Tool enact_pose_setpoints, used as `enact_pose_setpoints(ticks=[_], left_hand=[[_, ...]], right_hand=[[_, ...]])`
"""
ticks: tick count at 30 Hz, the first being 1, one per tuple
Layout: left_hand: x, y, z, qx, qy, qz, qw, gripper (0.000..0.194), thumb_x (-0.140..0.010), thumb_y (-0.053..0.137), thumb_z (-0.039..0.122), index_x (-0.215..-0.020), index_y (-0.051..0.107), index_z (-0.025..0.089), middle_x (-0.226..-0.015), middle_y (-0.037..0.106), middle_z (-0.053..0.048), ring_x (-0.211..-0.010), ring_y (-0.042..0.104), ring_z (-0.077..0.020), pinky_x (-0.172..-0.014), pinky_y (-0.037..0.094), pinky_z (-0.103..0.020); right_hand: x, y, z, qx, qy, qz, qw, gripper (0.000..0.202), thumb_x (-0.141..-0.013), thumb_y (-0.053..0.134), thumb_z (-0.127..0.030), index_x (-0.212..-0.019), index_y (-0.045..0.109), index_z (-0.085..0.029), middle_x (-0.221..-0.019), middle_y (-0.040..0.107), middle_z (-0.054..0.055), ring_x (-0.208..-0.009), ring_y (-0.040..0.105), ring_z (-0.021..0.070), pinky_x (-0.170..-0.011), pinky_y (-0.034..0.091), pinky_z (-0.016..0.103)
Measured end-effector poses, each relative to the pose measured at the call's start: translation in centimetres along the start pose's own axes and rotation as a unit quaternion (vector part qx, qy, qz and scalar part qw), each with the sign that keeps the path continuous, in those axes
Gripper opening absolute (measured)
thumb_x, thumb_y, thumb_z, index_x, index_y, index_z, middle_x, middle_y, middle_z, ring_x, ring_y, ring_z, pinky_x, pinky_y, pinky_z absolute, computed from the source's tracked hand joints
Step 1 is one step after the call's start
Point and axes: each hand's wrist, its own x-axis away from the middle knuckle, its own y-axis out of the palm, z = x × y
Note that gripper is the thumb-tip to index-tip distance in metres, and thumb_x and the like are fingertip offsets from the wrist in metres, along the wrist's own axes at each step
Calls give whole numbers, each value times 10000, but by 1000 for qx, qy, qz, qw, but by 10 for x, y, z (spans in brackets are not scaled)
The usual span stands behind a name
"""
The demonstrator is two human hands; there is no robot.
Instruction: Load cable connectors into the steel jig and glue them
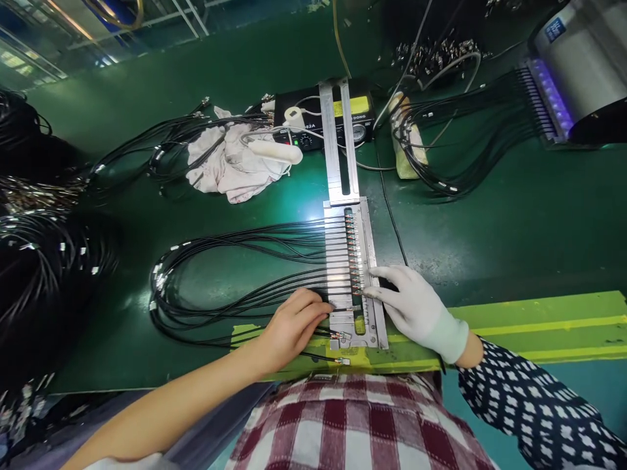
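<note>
My bare left hand (pixel 296 321) pinches a black cable (pixel 340 309) just left of its metal connector, low on the slotted metal fixture (pixel 337 281). My right hand (pixel 416 310), in a white glove, rests at the fixture's right side. Its fingertips are apart, touching near the lower end of the connector row (pixel 353 251). Several black cables (pixel 264 235) lie side by side across the fixture and loop back to the left. Two loose cable ends, one with a connector (pixel 343 361), lie by the fixture's bottom edge.
Behind the fixture stands a black control box (pixel 306 140) with a metal bracket (pixel 337 156) over it. A white cloth (pixel 230 163) and a white handheld tool (pixel 277 151) lie left of it. Cable bundles (pixel 49 254) fill the left; a purple-lit machine (pixel 553 98) stands far right.
</note>
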Motion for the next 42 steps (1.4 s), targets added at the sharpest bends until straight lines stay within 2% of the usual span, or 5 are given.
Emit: enact_pose_setpoints(ticks=[7,20,28,39,42], left_hand=[[-16,3,-11,-86,78,-14,993,272,-938,441,38,-1139,596,135,-898,573,-80,-814,498,-168,-704,466,-285],[-16,4,-17,-33,99,-33,994,299,-963,408,71,-1204,576,125,-983,597,-112,-917,543,-185,-794,496,-308],[-4,0,-13,-218,96,-30,971,402,-937,416,50,-1262,617,174,-836,571,-55,-759,486,-177,-675,348,-312],[25,-14,1,-73,-37,-102,991,154,-980,477,176,-1032,621,170,-990,623,-78,-909,535,-184,-802,431,-324],[17,-13,5,-76,-16,-102,992,227,-964,474,145,-1159,590,160,-1022,620,-92,-926,532,-195,-818,434,-341]], right_hand=[[0,0,-1,-23,39,5,999,398,-938,456,-110,-1325,531,-165,-1290,575,148,-1151,541,276,-925,524,471],[13,0,-9,60,-11,-19,998,446,-810,479,-37,-1182,639,-223,-1277,597,146,-1120,536,312,-817,520,455],[11,3,-8,91,-17,-25,995,417,-806,527,-65,-1162,660,-238,-1265,618,137,-1115,542,312,-810,493,432],[11,1,-11,20,31,3,999,412,-880,447,-60,-1238,619,-168,-1258,623,149,-1114,584,290,-869,550,477],[12,1,-11,9,37,3,999,416,-891,450,-69,-1259,609,-178,-1277,617,145,-1119,590,292,-876,553,484]])
